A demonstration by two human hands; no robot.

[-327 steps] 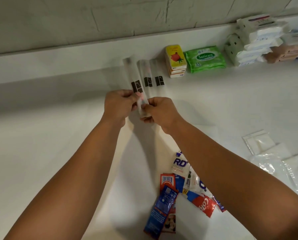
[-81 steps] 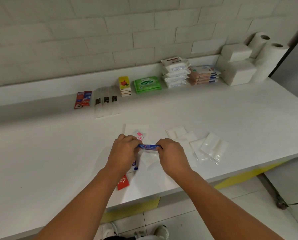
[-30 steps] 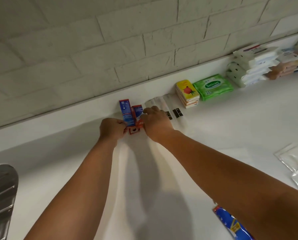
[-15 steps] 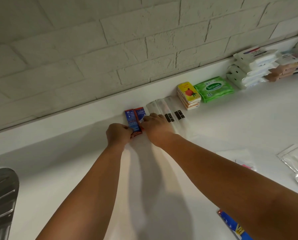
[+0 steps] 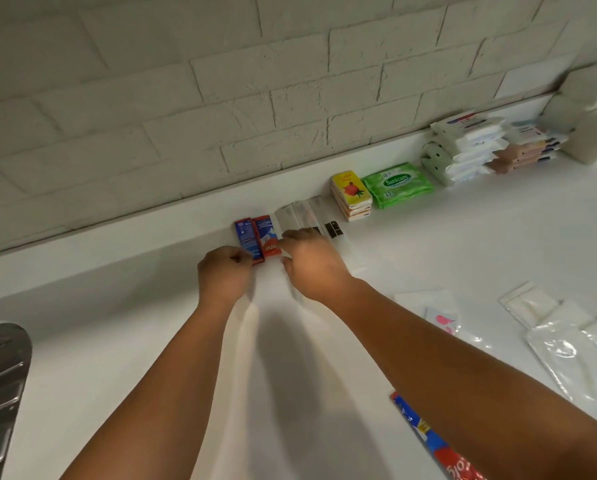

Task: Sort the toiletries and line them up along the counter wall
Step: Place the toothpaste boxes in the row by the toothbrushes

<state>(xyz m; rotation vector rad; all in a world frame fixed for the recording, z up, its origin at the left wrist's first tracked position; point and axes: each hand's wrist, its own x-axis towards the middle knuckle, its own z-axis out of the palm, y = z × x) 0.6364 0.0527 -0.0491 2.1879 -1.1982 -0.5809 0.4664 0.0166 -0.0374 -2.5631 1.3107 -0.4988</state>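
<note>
- Counter wall, mid-sort: from my remote seat I watch the left hand, fingers curled onto the near end of the blue sachet, apparently pinching it flat against the counter.
- The right hand reaches in with relaxed, nearly straight fingers. Its tips touch the edge of the red sachet, which lies touching the blue one.
- Already in line to the right: clear sleeves, a stack of yellow tissue packs, a green wipes pack, white wipe packs, beige packs and white boxes.
- Not yet sorted, nearer me: clear pouches, a pink-printed packet and toothpaste sachets at the bottom edge.
- My judgement: well past halfway. The sachet pair is being squared up, and the loose items remain to be placed.
</note>
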